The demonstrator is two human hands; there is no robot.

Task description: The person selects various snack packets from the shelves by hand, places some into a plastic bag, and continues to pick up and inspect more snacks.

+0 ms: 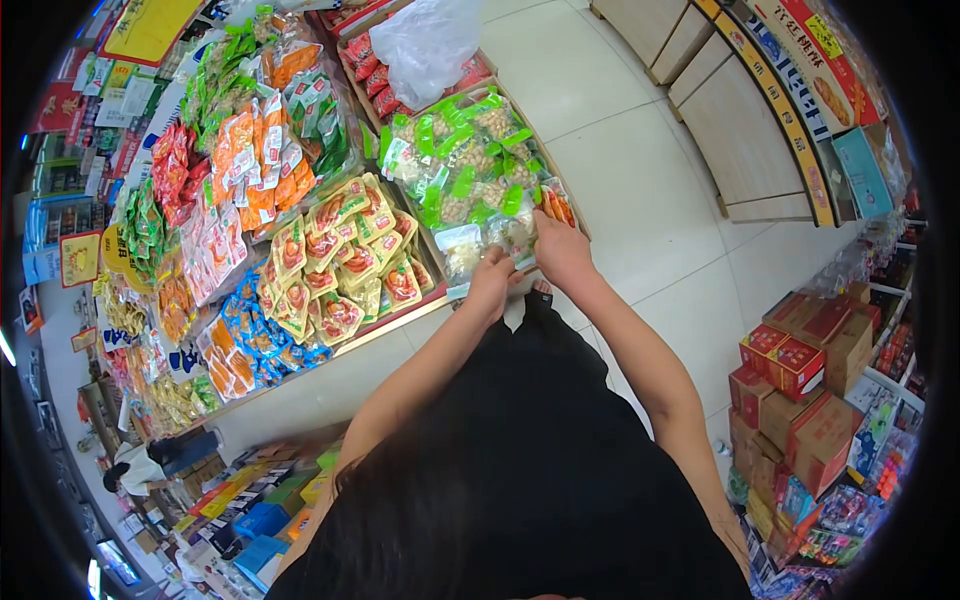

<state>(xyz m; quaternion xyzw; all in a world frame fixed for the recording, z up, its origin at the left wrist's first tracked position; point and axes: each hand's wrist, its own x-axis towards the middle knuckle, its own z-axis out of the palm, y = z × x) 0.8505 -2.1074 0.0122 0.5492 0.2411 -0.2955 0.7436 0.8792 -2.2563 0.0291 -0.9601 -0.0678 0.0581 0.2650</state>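
Note:
At the near end of a display bin, my left hand is closed, its fingertips at the lower edge of a clear snack packet. My right hand is closed at the right side of the same packet; its fingertips are partly hidden. Beyond the hands lie several green-and-clear packets with pale, nut-like pieces inside. A clear packet with a white label lies left of my left hand. An orange-red packet is just above my right hand.
Left of the bin are piles of beige packets, blue packets and orange packets. A white plastic bag lies at the far end. Wooden shelving stands across the tiled aisle, and stacked cartons are at right. Another person is at far left.

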